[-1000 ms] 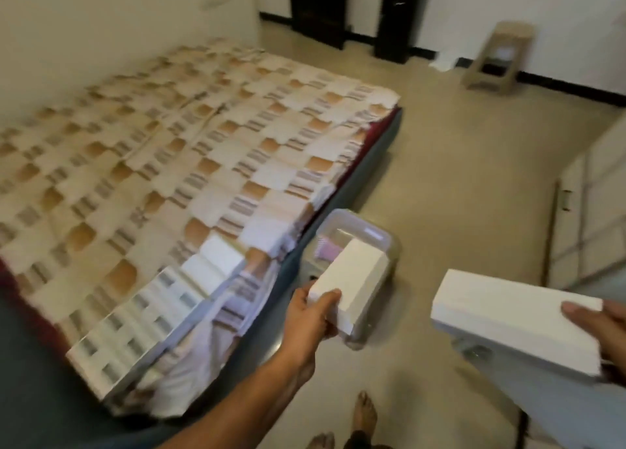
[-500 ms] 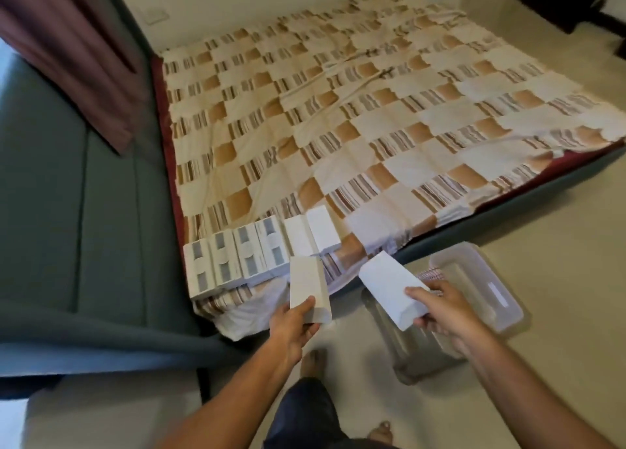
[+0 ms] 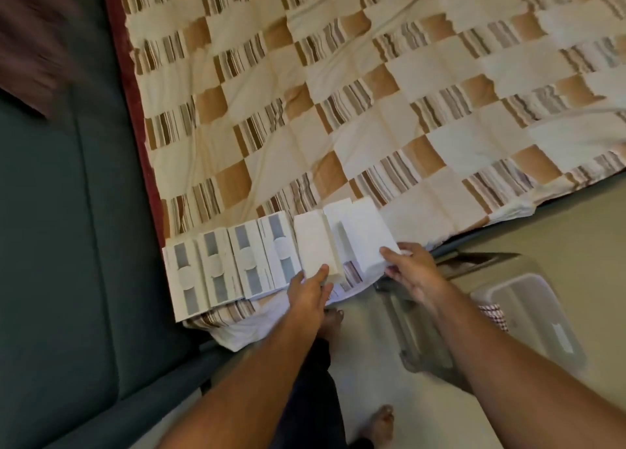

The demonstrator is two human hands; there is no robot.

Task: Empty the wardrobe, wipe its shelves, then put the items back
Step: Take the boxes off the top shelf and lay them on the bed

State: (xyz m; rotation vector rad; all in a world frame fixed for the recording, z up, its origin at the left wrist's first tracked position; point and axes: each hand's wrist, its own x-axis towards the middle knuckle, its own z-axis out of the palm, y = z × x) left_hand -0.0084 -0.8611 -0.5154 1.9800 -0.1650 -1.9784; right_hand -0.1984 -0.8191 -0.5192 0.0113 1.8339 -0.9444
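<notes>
Room: from my remote view I look down on a bed with a cream, tan and striped checked sheet [image 3: 389,109], a dark green padded surface [image 3: 67,245] beyond my left hand, and pale floor [image 3: 559,231] under my right.
Left hand: my left hand [image 3: 310,291] has its fingers nearly straight, the tips pressing the near end of a plain white rectangular cardboard box [image 3: 313,247] lying on the bed edge; nothing is curled round it.
Right hand: my right hand [image 3: 411,270] grips the near corner of a second plain white rectangular box [image 3: 367,238], thumb on top, the box tilted and touching the first.
Left of my left hand: four white boxes with grey window panels [image 3: 230,265] lie side by side along the bed edge.
Below my right forearm: a clear lidded plastic storage tub [image 3: 528,316] sits on the floor.
Between my arms: two bare feet [image 3: 382,421] show.
</notes>
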